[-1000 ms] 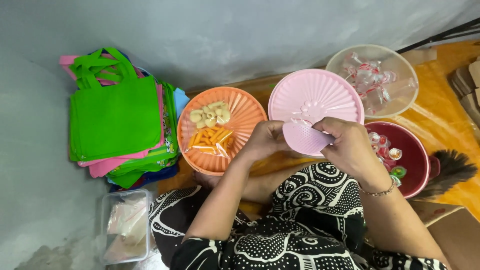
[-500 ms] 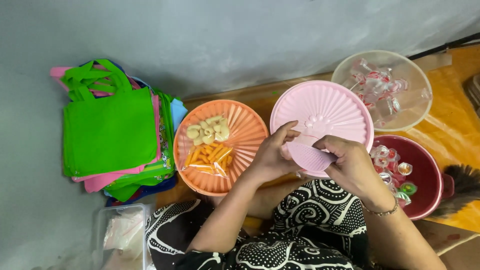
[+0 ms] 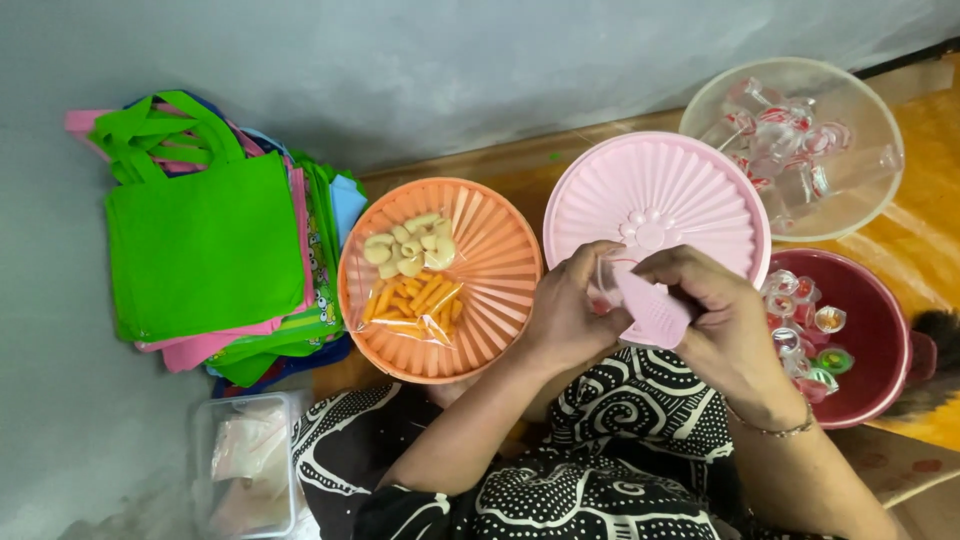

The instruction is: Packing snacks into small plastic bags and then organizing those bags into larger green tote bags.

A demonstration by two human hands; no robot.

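Observation:
Both my hands meet over the near edge of a round pink lid [image 3: 660, 190]. My left hand [image 3: 570, 315] pinches a small clear plastic bag [image 3: 606, 285]. My right hand [image 3: 715, 315] holds a small pink scoop [image 3: 650, 312] against that bag. What is inside the bag is hidden by my fingers. To the left lies an orange ribbed lid [image 3: 495, 270] with a clear packet of pale and orange snacks [image 3: 410, 280] on it.
A dark red bowl [image 3: 880, 340] with small jelly cups sits at the right. Behind it is a clear bowl [image 3: 860, 120] with several clear cups. A stack of green and pink cloth bags [image 3: 200, 240] lies at the left, and a clear box [image 3: 245, 465] stands below it.
My hands have drawn closer together over the pink lid's near edge, with the scoop now pressed to the small bag. The view has shifted slightly.

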